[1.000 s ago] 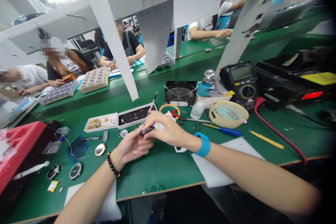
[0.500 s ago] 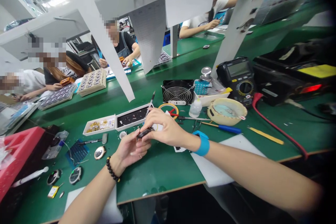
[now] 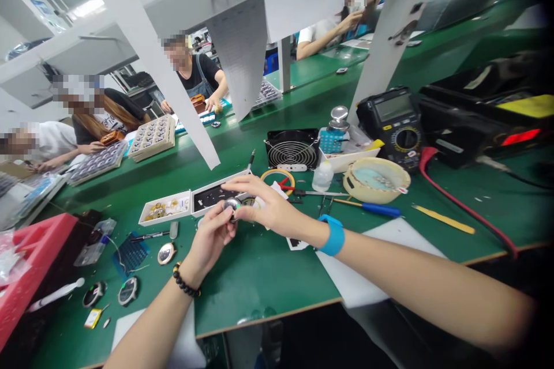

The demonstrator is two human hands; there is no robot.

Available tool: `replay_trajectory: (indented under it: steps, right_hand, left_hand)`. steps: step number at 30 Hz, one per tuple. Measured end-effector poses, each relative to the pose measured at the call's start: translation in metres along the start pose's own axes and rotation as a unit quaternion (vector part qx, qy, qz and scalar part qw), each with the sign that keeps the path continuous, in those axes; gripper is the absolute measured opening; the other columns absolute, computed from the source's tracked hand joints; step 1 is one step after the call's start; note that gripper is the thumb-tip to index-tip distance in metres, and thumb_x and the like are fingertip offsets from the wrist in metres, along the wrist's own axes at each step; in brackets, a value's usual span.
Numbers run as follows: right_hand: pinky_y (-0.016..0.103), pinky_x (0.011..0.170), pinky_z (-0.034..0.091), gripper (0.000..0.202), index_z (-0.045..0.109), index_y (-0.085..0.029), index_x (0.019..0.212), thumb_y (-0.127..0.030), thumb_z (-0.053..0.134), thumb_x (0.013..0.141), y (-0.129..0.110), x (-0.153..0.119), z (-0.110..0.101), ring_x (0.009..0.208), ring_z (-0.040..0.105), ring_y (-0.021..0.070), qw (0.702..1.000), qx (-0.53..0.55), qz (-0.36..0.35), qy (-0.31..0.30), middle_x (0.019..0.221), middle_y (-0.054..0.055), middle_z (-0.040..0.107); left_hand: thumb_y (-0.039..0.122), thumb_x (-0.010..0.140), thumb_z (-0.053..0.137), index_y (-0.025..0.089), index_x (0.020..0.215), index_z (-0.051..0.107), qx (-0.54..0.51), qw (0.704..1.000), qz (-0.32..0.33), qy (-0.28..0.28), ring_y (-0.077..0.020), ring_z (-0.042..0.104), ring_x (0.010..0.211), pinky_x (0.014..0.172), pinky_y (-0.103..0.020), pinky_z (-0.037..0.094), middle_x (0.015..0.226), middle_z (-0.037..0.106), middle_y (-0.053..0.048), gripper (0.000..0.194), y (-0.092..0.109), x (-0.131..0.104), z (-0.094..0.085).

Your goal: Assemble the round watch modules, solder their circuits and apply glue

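My left hand [image 3: 213,235] pinches a round, dark watch case [image 3: 232,206] with a shiny rim and a bit of green on it. Over it my right hand [image 3: 265,203] has its fingers stretched out and lifted; its thumb is at the case's right edge, and I cannot tell whether it presses on it. Just behind the hands is a white tray with a black bottom [image 3: 208,198] holding small bits. Left of the hands, a gold-rimmed watch case [image 3: 166,253] and two more round watch cases, one silvery [image 3: 128,291] and one darker [image 3: 93,294], lie on the green bench.
A white box of small yellow parts [image 3: 167,207], a fan [image 3: 292,153], a bottle [image 3: 322,176], a cream bowl [image 3: 376,180] and a multimeter [image 3: 392,127] stand behind. A blue-handled screwdriver [image 3: 381,209] and yellow tweezers [image 3: 444,219] lie right. A red foam tray [image 3: 47,259] is left. Co-workers sit opposite.
My right hand's fingers have come off the watch case and straightened. The case has turned so that its round face shows, and it has moved slightly up and left with my left hand.
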State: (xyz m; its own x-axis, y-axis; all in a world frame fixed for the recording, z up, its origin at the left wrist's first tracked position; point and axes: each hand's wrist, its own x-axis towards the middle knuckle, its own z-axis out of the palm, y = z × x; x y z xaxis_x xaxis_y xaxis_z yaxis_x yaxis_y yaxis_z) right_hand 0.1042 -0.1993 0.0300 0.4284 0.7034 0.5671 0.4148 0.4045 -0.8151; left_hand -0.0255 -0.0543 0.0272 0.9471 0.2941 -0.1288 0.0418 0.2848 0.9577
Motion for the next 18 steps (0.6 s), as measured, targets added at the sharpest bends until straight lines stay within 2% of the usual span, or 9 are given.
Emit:
replay_trajectory:
  steps: [1, 3, 6, 10, 15, 18]
  right_hand:
    - [0.043, 0.110, 0.045, 0.042, 0.064, -0.028, 0.136, -0.039, 0.070, 0.096, 0.001, 0.001, 0.000, 0.128, 0.055, 0.0229, 0.999, 0.019, 0.039, 0.007, 0.136, 0.008, 0.059]
    - [0.037, 0.094, 0.053, 0.044, 0.064, -0.023, 0.135, -0.041, 0.069, 0.095, 0.003, 0.002, 0.001, 0.109, 0.063, 0.0210, 0.991, 0.059, 0.121, 0.006, 0.121, 0.008, 0.065]
    - [0.032, 0.081, 0.053, 0.034, 0.072, -0.017, 0.114, -0.038, 0.076, 0.088, 0.004, 0.003, 0.003, 0.089, 0.064, 0.0179, 0.979, 0.095, 0.179, -0.034, 0.098, 0.004, 0.069]
    - [0.032, 0.083, 0.053, 0.019, 0.074, -0.018, 0.097, -0.032, 0.078, 0.085, 0.004, 0.002, 0.003, 0.089, 0.064, 0.0182, 0.984, 0.099, 0.139, -0.055, 0.094, 0.003, 0.069]
    - [0.032, 0.089, 0.051, 0.012, 0.072, -0.019, 0.099, -0.027, 0.075, 0.089, 0.003, 0.000, 0.002, 0.095, 0.063, 0.0180, 0.989, 0.092, 0.088, -0.074, 0.102, 0.003, 0.067]
    - [0.033, 0.090, 0.049, 0.010, 0.071, -0.020, 0.099, -0.028, 0.072, 0.092, 0.001, -0.001, 0.004, 0.096, 0.062, 0.0185, 0.991, 0.077, 0.072, -0.085, 0.102, 0.004, 0.066]
  left_hand:
    - [0.042, 0.086, 0.076, 0.017, 0.083, 0.058, 0.068, 0.997, 0.036, 0.019, -0.0088, 0.044, 0.055, 0.046, -0.018, 0.031, 0.063, 0.049, 0.004, 0.031, 0.000, -0.001, 0.000]
    - [0.043, 0.088, 0.074, 0.018, 0.077, 0.056, 0.208, 0.970, 0.117, 0.056, -0.0100, 0.043, 0.058, 0.052, -0.021, 0.033, 0.064, 0.048, 0.004, 0.033, 0.000, -0.004, 0.001]
    - [0.038, 0.090, 0.072, 0.018, 0.072, 0.057, 0.351, 0.904, 0.223, 0.094, -0.0121, 0.041, 0.063, 0.060, -0.025, 0.033, 0.067, 0.049, 0.002, 0.031, 0.000, -0.010, 0.002]
    - [0.031, 0.089, 0.072, 0.020, 0.073, 0.062, 0.418, 0.856, 0.290, 0.092, -0.0147, 0.043, 0.062, 0.061, -0.027, 0.033, 0.067, 0.053, 0.001, 0.021, 0.000, -0.015, 0.002]
    - [0.025, 0.087, 0.072, 0.022, 0.080, 0.068, 0.456, 0.823, 0.330, 0.083, -0.0161, 0.043, 0.060, 0.061, -0.029, 0.032, 0.066, 0.053, 0.000, 0.009, 0.001, -0.018, -0.001]
    - [0.022, 0.087, 0.069, 0.022, 0.079, 0.067, 0.476, 0.804, 0.348, 0.072, -0.0158, 0.044, 0.059, 0.060, -0.029, 0.031, 0.066, 0.052, -0.001, 0.009, 0.002, -0.020, -0.001]
